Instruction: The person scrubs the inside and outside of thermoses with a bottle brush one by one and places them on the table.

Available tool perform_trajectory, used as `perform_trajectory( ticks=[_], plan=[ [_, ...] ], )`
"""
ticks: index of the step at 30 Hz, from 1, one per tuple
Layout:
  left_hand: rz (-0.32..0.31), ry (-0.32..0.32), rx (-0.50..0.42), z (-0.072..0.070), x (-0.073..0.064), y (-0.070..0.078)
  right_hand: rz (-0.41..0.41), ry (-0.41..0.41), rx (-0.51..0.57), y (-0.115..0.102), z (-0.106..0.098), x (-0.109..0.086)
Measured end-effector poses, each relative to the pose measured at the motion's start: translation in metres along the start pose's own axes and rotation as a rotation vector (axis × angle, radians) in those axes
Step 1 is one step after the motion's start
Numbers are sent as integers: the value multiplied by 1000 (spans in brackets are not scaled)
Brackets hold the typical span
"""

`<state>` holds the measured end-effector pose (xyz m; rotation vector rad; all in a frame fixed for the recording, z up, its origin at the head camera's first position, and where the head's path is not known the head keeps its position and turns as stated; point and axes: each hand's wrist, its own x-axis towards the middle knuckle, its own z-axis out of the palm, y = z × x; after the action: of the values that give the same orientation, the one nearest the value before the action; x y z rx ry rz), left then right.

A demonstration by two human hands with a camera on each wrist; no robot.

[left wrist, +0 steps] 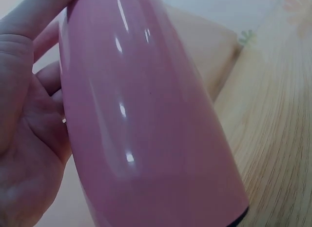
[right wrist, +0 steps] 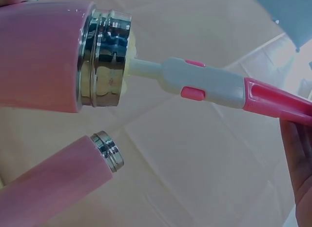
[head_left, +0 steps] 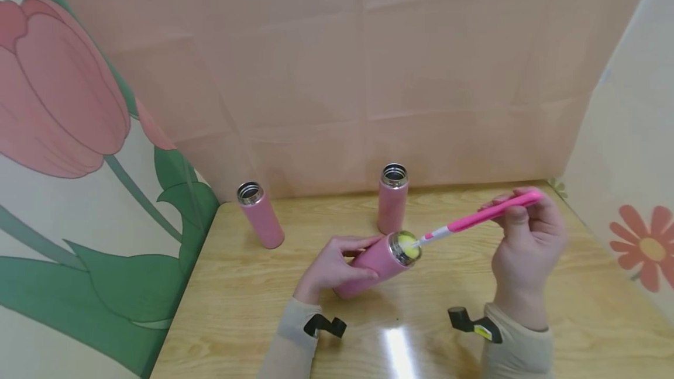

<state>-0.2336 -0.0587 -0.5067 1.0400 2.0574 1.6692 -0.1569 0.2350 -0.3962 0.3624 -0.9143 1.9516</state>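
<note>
My left hand (head_left: 337,265) grips a pink thermos bottle (head_left: 375,269) round its body, tilted with its steel mouth toward the right. In the left wrist view the bottle's glossy side (left wrist: 146,110) fills the middle, the palm beside it. My right hand (head_left: 529,244) holds the pink handle of a bottle brush (head_left: 484,216). The brush's yellow sponge head (head_left: 408,244) sits in the bottle's mouth, most of it hidden inside. In the right wrist view the white neck (right wrist: 204,83) with pink buttons runs straight into the steel rim (right wrist: 109,56).
Two more pink bottles without lids stand on the wooden table (head_left: 237,309): one at the left (head_left: 262,218), one behind the held bottle (head_left: 393,200). A beige cloth (head_left: 316,75) hangs along the table's back edge. Flower-painted walls flank both sides.
</note>
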Motion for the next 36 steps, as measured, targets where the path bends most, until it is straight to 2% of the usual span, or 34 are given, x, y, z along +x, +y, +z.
perform_trajectory(
  ticks=[6, 10, 13, 15, 18, 20, 22, 26, 29, 32, 36],
  plan=[
    [31, 39, 7, -1, 0, -2, -25, 18, -25, -1, 5, 0],
    [80, 84, 13, 0, 0, -1, -40, 25, -123, -3, 4, -3],
    [111, 131, 24, 2, 0, 0, 6, 18, -239, -4, 3, -6],
    [109, 160, 29, 4, 0, 1, 94, -23, -375, -4, 4, -8],
    [83, 190, 30, 5, 1, 4, 235, -150, -603, 0, 7, -11],
    [75, 195, 34, 5, 3, 6, 278, -243, -719, 4, 9, -13],
    [77, 195, 40, 5, 5, 7, 268, -309, -774, 8, 9, -14],
    [97, 200, 59, 3, 7, 3, 244, -395, -817, 13, 7, -13],
    [126, 213, 83, 1, 5, -1, 267, -447, -819, 14, 5, -12],
    [149, 220, 101, 0, 4, -3, 294, -472, -803, 15, 3, -11],
    [125, 204, 98, -2, 2, -4, 330, -484, -771, 17, -1, -9]
  ],
)
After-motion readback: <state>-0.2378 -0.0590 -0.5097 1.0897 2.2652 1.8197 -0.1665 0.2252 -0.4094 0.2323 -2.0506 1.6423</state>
